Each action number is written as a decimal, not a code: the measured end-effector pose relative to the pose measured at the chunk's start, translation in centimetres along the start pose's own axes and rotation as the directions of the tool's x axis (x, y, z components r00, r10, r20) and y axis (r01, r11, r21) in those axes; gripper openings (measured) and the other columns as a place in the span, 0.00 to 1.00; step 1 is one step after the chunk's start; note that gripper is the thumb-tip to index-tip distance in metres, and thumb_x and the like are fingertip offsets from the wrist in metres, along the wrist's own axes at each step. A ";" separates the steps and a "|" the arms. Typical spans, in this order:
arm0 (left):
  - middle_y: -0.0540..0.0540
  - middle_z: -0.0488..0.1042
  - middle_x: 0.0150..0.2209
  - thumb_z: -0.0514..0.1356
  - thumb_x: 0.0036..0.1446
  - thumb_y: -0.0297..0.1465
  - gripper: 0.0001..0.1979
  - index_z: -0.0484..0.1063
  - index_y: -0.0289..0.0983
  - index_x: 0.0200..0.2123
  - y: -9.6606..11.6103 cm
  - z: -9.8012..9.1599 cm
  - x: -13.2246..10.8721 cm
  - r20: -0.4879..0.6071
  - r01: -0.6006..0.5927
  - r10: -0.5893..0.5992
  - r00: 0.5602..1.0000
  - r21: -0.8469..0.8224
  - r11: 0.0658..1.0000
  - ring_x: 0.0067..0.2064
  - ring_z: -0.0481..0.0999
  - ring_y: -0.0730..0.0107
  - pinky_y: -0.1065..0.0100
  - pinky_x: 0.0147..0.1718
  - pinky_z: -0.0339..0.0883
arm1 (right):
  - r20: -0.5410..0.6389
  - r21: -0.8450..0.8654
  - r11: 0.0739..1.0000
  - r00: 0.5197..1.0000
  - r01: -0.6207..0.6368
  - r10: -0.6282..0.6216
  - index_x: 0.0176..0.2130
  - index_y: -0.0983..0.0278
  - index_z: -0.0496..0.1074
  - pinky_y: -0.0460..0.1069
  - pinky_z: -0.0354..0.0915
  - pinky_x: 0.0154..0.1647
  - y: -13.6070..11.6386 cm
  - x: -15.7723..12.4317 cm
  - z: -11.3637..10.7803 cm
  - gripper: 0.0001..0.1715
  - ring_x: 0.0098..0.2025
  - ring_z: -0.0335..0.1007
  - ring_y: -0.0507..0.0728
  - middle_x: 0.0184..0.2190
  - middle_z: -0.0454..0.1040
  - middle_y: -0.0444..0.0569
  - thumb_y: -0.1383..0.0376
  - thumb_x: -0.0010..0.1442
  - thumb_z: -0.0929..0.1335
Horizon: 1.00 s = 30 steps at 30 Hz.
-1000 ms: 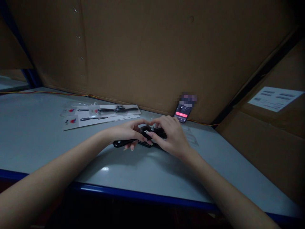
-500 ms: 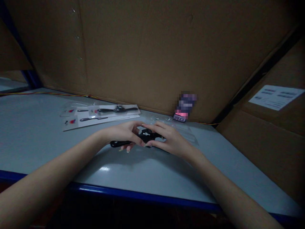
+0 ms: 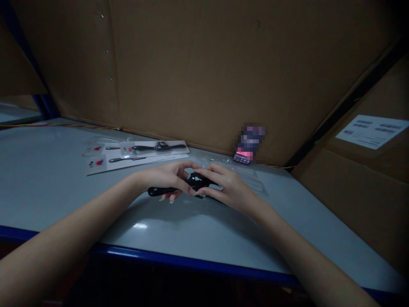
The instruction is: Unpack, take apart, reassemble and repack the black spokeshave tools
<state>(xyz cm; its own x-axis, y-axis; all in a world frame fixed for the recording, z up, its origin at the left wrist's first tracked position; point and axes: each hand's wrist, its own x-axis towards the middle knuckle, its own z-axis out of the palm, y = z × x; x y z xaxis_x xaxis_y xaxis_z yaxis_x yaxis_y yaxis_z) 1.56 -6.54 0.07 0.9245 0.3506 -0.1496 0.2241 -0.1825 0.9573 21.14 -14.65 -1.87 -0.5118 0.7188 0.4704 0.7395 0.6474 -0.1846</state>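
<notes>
Cardboard panel (image 3: 191,76), brown, matt and faintly creased, stands along the far side. Below it spreads the desk (image 3: 153,230), pale, smooth and slightly glossy, with a spot of reflected light near its front. On the right leans a second cardboard sheet (image 3: 351,183) bearing a white printed label (image 3: 372,131).

Far left of centre, flat white-carded packs (image 3: 153,159) overlap, one with a clear blister over a dark tool. Crinkled clear plastic (image 3: 255,184) lies just beyond and right of the hands, near a phone (image 3: 246,149) propped upright against the panel.

Mid-desk is a glossy black tool (image 3: 200,181), with a slim handle rounded at the left end and a bulkier middle carrying small bright metal parts. The left hand (image 3: 171,179) curls around that handle, thumb on the body; the right hand (image 3: 230,187), loosely bent, pinches the right part between thumb and fingers. Whether the tool touches the desk cannot be told.

Smooth surface runs from the tool to the blue near edge (image 3: 198,261).
</notes>
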 end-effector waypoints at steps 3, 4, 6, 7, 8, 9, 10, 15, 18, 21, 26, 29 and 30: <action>0.58 0.69 0.17 0.62 0.48 0.28 0.28 0.55 0.38 0.52 0.0 -0.1 0.0 0.022 0.001 -0.001 1.000 0.009 1.000 0.12 0.67 0.76 0.80 0.08 0.58 | -0.013 0.031 0.999 1.000 0.008 -0.008 0.56 0.60 0.60 0.53 0.64 0.42 -0.2 0.0 -0.2 0.29 0.42 0.64 0.56 0.40 0.67 0.51 0.59 0.56 0.66; 0.58 0.68 0.16 0.61 0.49 0.29 0.27 0.55 0.38 0.52 0.0 -0.2 0.0 0.033 0.003 -0.003 0.999 0.012 1.000 0.12 0.67 0.75 0.80 0.08 0.59 | -0.011 0.035 0.999 1.000 0.007 -0.007 0.57 0.61 0.59 0.52 0.64 0.41 -0.2 0.0 -0.2 0.31 0.42 0.64 0.56 0.40 0.67 0.51 0.58 0.56 0.67; 0.58 0.67 0.14 0.59 0.51 0.30 0.25 0.55 0.38 0.52 -0.1 -0.4 0.0 0.047 0.017 -0.018 0.999 0.019 1.000 0.11 0.66 0.74 0.79 0.08 0.58 | 0.000 0.024 1.000 1.000 0.005 -0.005 0.58 0.61 0.57 0.53 0.64 0.41 -0.4 0.0 -0.2 0.34 0.42 0.64 0.56 0.40 0.67 0.51 0.58 0.54 0.68; 0.58 0.66 0.13 0.58 0.52 0.30 0.25 0.55 0.37 0.52 -0.1 -0.4 0.0 0.045 0.035 -0.036 0.998 0.023 0.999 0.11 0.66 0.74 0.79 0.08 0.58 | 0.008 0.011 1.000 1.000 0.005 -0.005 0.58 0.61 0.57 0.53 0.64 0.41 -0.4 0.0 -0.2 0.35 0.42 0.64 0.57 0.40 0.67 0.51 0.58 0.54 0.68; 0.58 0.66 0.13 0.57 0.52 0.31 0.24 0.55 0.37 0.53 -0.1 -0.4 0.0 0.040 0.061 -0.062 0.997 0.027 0.998 0.11 0.65 0.74 0.79 0.07 0.57 | 0.014 -0.002 1.000 1.000 0.004 -0.004 0.58 0.60 0.57 0.53 0.64 0.41 -0.4 0.0 -0.1 0.35 0.42 0.64 0.57 0.40 0.67 0.51 0.57 0.54 0.68; 0.58 0.65 0.12 0.57 0.52 0.31 0.24 0.55 0.37 0.53 0.0 -0.4 -0.1 0.031 0.090 -0.091 0.995 0.031 0.995 0.11 0.64 0.74 0.79 0.07 0.56 | 0.015 -0.015 1.000 1.000 0.002 -0.002 0.58 0.61 0.57 0.53 0.64 0.41 -0.4 0.0 0.0 0.35 0.41 0.64 0.57 0.40 0.67 0.51 0.57 0.54 0.68; 0.57 0.65 0.12 0.56 0.52 0.31 0.24 0.56 0.37 0.52 0.1 -0.4 -0.1 0.024 0.119 -0.119 0.993 0.032 0.992 0.11 0.64 0.74 0.79 0.07 0.55 | 0.010 -0.027 1.000 1.000 -0.002 0.002 0.57 0.61 0.58 0.53 0.64 0.41 -0.4 0.1 0.1 0.34 0.41 0.64 0.57 0.40 0.67 0.51 0.57 0.54 0.68; 0.48 0.75 0.24 0.54 0.50 0.32 0.12 0.70 0.33 0.36 0.4 -0.3 -0.1 0.089 0.224 -0.225 0.970 0.017 0.974 0.13 0.63 0.79 0.78 0.07 0.54 | -0.019 -0.078 0.997 1.000 0.009 -0.011 0.55 0.63 0.62 0.52 0.64 0.38 -0.3 0.1 0.5 0.31 0.39 0.64 0.57 0.37 0.67 0.51 0.56 0.54 0.67; 0.46 0.76 0.26 0.54 0.50 0.32 0.10 0.71 0.32 0.30 0.4 -0.3 0.0 0.111 0.288 -0.288 0.951 0.017 0.958 0.13 0.62 0.79 0.78 0.07 0.53 | -0.025 -0.103 0.994 0.999 0.023 -0.026 0.56 0.64 0.60 0.51 0.64 0.38 -0.3 0.0 0.6 0.32 0.38 0.64 0.57 0.37 0.67 0.51 0.55 0.55 0.67; 0.46 0.76 0.25 0.55 0.51 0.33 0.10 0.72 0.32 0.32 0.4 -0.3 -0.1 0.111 0.255 -0.255 0.961 0.009 0.967 0.13 0.63 0.79 0.78 0.08 0.55 | -0.034 -0.115 0.993 0.999 0.025 -0.029 0.57 0.64 0.59 0.52 0.63 0.39 -0.6 0.0 0.4 0.33 0.39 0.64 0.57 0.37 0.68 0.51 0.54 0.55 0.66; 0.41 0.78 0.33 0.59 0.50 0.34 0.11 0.71 0.31 0.34 0.0 -0.3 0.1 0.174 0.187 -0.187 0.967 0.016 0.982 0.16 0.68 0.78 0.77 0.11 0.59 | -0.169 -0.216 0.976 0.983 0.037 -0.074 0.50 0.64 0.64 0.54 0.59 0.44 -1.0 0.0 -0.4 0.22 0.45 0.63 0.59 0.43 0.68 0.53 0.59 0.56 0.66; 0.39 0.78 0.35 0.61 0.49 0.33 0.10 0.70 0.30 0.31 -0.3 -0.1 0.3 0.194 0.168 -0.171 0.966 0.030 0.985 0.16 0.67 0.79 0.78 0.11 0.59 | -0.152 -0.320 0.944 0.979 0.083 -0.137 0.41 0.64 0.68 0.52 0.58 0.40 -1.0 0.1 -0.5 0.12 0.40 0.63 0.57 0.38 0.70 0.52 0.60 0.59 0.63; 0.39 0.78 0.35 0.61 0.49 0.33 0.10 0.70 0.30 0.30 -0.4 0.0 0.4 0.185 0.168 -0.172 0.968 0.037 0.985 0.16 0.66 0.81 0.79 0.11 0.59 | -0.130 -0.358 0.930 0.982 0.086 -0.140 0.38 0.64 0.69 0.52 0.56 0.38 -1.1 0.1 -0.4 0.11 0.38 0.62 0.57 0.35 0.71 0.51 0.59 0.59 0.62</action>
<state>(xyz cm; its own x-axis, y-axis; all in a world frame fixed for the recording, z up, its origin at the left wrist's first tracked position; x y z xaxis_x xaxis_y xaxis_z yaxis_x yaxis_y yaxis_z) 1.83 -6.36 -0.35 0.9132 0.2005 -0.3547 0.3871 -0.1548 0.9090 20.44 -15.34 -1.26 -0.5494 0.5819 0.5996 0.8004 0.5726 0.1778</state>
